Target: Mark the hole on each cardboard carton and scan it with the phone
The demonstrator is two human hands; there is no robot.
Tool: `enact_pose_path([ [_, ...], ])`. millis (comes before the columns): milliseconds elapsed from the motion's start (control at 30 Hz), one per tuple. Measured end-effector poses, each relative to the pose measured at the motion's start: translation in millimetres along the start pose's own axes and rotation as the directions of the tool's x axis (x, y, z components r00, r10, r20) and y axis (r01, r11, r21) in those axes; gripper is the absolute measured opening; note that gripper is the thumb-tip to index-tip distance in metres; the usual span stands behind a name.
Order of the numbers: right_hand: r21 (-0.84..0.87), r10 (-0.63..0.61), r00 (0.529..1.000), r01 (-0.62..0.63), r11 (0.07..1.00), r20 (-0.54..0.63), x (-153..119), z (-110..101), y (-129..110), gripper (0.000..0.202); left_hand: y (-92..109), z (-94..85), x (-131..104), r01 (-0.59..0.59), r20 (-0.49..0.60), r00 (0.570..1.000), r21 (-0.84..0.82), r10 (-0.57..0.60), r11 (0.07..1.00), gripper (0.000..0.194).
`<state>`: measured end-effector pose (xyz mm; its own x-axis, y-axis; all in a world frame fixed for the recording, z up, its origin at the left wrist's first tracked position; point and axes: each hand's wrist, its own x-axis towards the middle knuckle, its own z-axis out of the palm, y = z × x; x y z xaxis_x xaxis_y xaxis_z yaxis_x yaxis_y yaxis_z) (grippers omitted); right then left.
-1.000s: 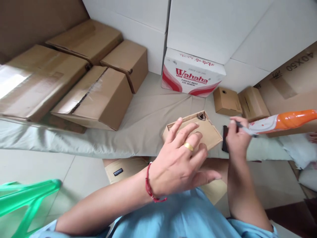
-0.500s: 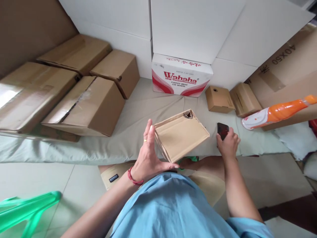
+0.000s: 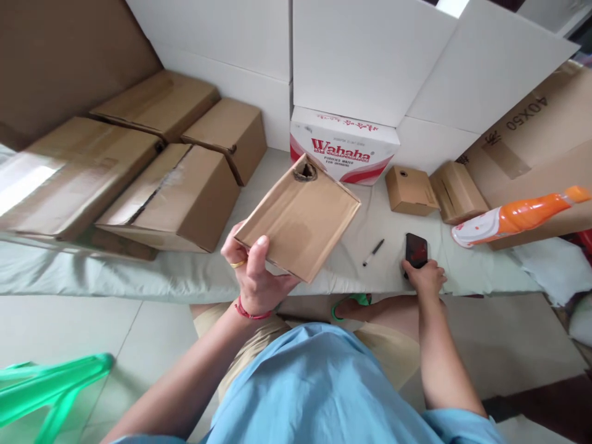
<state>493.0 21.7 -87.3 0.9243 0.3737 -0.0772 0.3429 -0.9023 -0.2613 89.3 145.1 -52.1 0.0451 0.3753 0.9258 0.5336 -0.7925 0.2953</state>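
A small cardboard box [image 3: 303, 219] with a ragged hole near its upper corner is tilted in my left hand [image 3: 259, 277]. The thumb presses its face and the other fingers go behind it, partly hidden. My right hand [image 3: 426, 279] grips the near end of a black phone [image 3: 416, 250], which lies on or just over the cloth-covered surface. Between the two hands a pen [image 3: 374, 253] with a dark cap lies on the cloth [image 3: 342, 265].
Several brown cartons [image 3: 171, 197] stand at the left. A Wahaba-type water carton [image 3: 345, 148] leans against white panels at the back. To the right are two small boxes [image 3: 411, 190], an orange bottle [image 3: 518, 216] and a large carton [image 3: 550, 148]. A green stool [image 3: 60, 382] stands lower left.
My left hand has raised the small box up and to the left, with its fingers now closed round it. The pen has come into view. My right hand stays at the phone.
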Motion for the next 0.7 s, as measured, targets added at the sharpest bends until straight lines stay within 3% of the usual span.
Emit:
enact_pose_path([
  [133,0.136,0.047,0.999,-0.050,0.989,0.024,-1,-13,1,0.090,-3,3.1,-13,0.008,0.087,0.996,0.084,-0.015,0.996,0.102],
  [233,0.293,0.050,0.996,-0.071,0.953,0.078,-9,-22,0,0.078,2,7.7,-19,-0.015,0.122,0.992,0.066,0.007,0.998,0.094],
  [300,0.428,-0.010,0.988,-0.058,0.902,0.155,-20,-28,-5,0.069,6,11.0,-17,-0.033,0.165,0.986,0.050,0.024,0.998,0.088],
  [400,0.627,-0.169,0.962,-0.002,0.779,0.214,-50,-36,-21,0.078,8,16.0,-14,-0.054,0.203,0.978,0.036,0.046,0.998,0.080],
  [467,0.756,-0.293,0.941,0.067,0.652,0.170,-79,-44,-35,0.086,9,18.7,-13,-0.053,0.201,0.979,0.040,0.044,0.998,0.079],
  [567,0.879,-0.489,0.871,0.191,0.437,0.054,-126,-59,-62,0.081,11,20.5,-15,-0.038,0.210,0.977,0.036,0.029,0.999,0.081],
  [700,0.827,-0.577,0.814,0.373,0.421,-0.073,-175,-74,-95,0.081,16,19.8,-16,-0.033,0.228,0.973,0.025,0.027,0.999,0.077],
])
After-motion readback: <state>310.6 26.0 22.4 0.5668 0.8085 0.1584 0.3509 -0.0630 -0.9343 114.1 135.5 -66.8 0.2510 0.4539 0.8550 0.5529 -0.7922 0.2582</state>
